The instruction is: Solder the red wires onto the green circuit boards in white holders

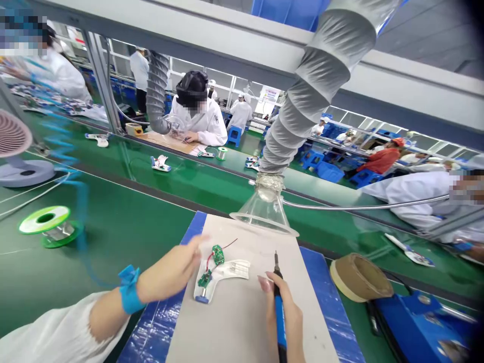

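Note:
My right hand (289, 312) is closed around a blue and black soldering iron (279, 307), its tip pointing away over the board. My left hand (172, 272), with a blue band at the wrist, hovers at the left edge of the pale work board (234, 317). Motion smears its fingers, so what they do is unclear. Between the hands lies a white handle-shaped plastic shell (232, 269) with a blue end. Two small green circuit boards (217, 254) joined by red wires rest on it, and one dark red wire sticks out to the right.
A clear fume hood (266, 214) on a grey duct hangs over the board's far end. At left stand a solder spool (47, 222) and a fan (18, 151). To the right are a tape roll (359, 277) and a blue metal stand (427, 322). Co-workers sit across the line.

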